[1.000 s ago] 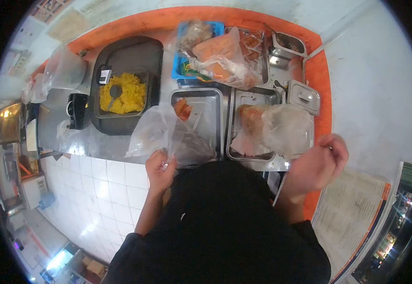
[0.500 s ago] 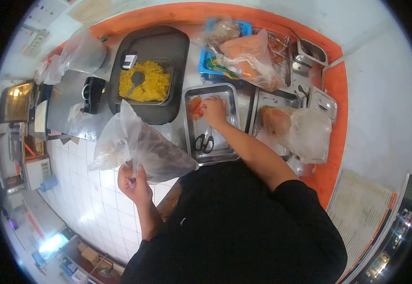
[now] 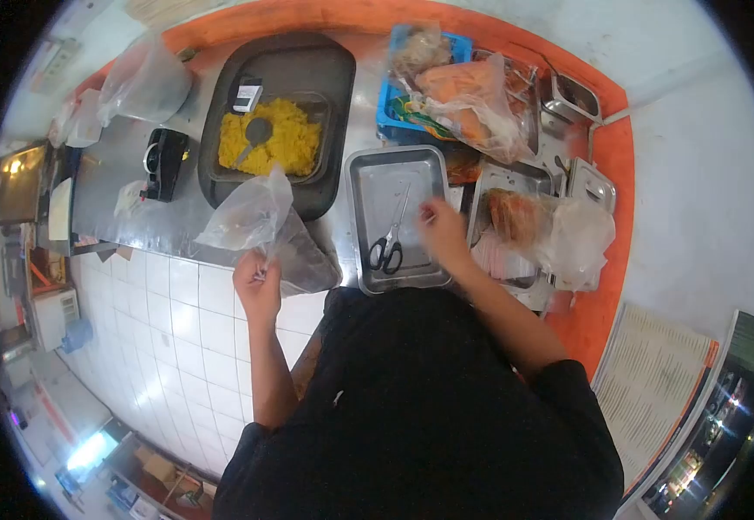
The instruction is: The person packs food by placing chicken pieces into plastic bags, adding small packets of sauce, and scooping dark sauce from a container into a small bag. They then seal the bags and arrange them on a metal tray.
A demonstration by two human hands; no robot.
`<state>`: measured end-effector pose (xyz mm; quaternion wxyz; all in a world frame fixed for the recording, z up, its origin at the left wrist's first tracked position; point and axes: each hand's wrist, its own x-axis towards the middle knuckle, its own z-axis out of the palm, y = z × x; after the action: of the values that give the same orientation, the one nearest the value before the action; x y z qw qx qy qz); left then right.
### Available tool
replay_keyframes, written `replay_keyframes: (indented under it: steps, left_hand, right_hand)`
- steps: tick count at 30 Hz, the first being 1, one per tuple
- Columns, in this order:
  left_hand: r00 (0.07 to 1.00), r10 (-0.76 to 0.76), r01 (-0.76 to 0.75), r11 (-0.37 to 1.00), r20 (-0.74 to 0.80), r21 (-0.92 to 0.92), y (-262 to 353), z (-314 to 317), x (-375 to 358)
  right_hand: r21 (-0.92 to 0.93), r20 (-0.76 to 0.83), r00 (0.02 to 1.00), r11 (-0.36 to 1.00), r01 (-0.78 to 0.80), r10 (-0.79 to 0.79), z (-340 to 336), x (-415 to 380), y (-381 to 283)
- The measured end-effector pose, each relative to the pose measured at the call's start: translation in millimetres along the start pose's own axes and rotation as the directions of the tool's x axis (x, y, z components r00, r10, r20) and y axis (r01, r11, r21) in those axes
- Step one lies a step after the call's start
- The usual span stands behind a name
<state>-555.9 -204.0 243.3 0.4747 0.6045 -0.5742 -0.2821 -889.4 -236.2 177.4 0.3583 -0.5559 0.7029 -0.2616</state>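
My left hand (image 3: 257, 282) grips the neck of a clear plastic bag (image 3: 251, 217) and holds it up at the counter's front edge, left of a steel tray (image 3: 368, 173). Black-handled scissors (image 3: 391, 243) lie in that tray. My right hand (image 3: 443, 232) hovers over the tray's right rim. It is blurred, and I cannot make out whether anything is in its fingers. No orange food piece shows in the tray.
A black tray (image 3: 325, 69) holds a container of yellow rice (image 3: 281, 143) with a spoon. Bagged food fills a blue basket (image 3: 387, 104) and a second steel tray (image 3: 502, 178). Small lidded steel pots (image 3: 589, 184) stand at right. A black device (image 3: 160, 165) sits at left.
My right hand pulled back from the middle of the tray to its right rim, and the orange piece is gone from the tray. My left hand brought the bag nearer the counter.
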Motion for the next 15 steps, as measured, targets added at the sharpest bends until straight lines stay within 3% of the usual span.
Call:
replay_keyframes:
  steps: [1,3,6,8,15]
  left_hand:
    - [1.000,-0.006,0.006,1.000,0.026,0.007,-1.7,2.0,3.8]
    - [0.999,-0.020,0.021,0.999,0.050,-0.025,-8.0,4.0,12.8]
    - [0.990,0.035,-0.035,0.999,0.139,-0.003,-12.9,4.1,24.3]
    - [0.977,0.079,-0.089,0.995,0.197,0.044,-16.2,5.6,32.8]
    - [0.979,-0.009,-0.003,0.998,0.202,0.059,-28.8,9.8,37.2]
  right_hand:
    - [-0.129,0.155,0.988,0.992,0.005,0.015,23.2,-3.7,3.5]
    - [-0.264,0.179,0.968,0.956,-0.124,0.175,52.2,-14.6,-11.2]
    - [-0.371,0.148,0.964,0.916,-0.154,0.222,69.7,-11.8,-26.1]
    - [-0.378,0.091,0.966,0.906,-0.190,0.241,77.7,-9.4,-19.3]
    - [-0.360,-0.023,0.986,0.919,-0.163,0.166,88.3,-7.8,7.6]
